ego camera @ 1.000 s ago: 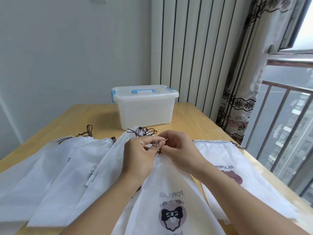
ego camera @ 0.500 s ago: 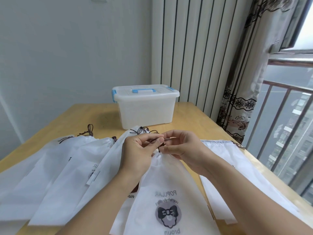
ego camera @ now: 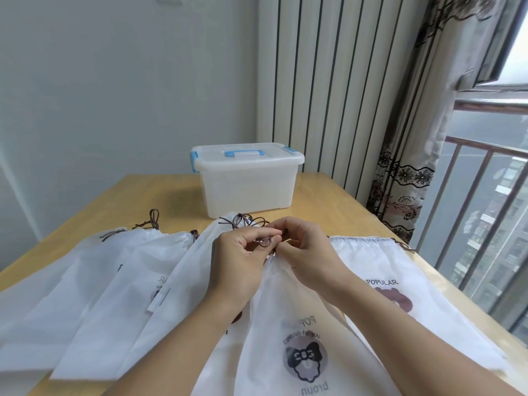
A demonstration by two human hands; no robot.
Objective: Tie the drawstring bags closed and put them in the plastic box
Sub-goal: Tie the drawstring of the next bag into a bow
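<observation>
Two hands met at the gathered neck of the front drawstring bag, on the worktop nearer you than the plastic box. Your left hand and right hand each pinched the brown cord between curled fingertips. To tie well, you would likely keep the neck bunched tight and draw both ends evenly. That bag was thin, white, limp fabric printed with a dark bow. The box sat lidded, its blue latches fastened.
</observation>
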